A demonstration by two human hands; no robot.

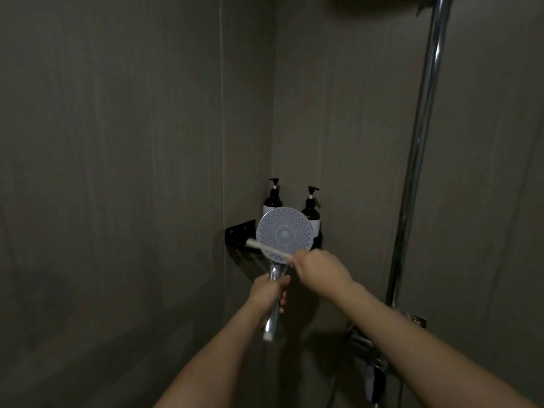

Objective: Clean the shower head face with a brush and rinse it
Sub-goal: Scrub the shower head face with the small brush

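The shower head (pixel 284 234) is held up in front of the far corner shelf (pixel 239 234), its chrome handle gripped by the left hand (pixel 268 293). A white brush (pixel 266 247), seemingly bristles-down, is pinched by the right hand (pixel 319 270) across the lower face.

The shower head (pixel 284 234) hides the lower parts of both pump bottles (pixel 311 212); their labels are unreadable.
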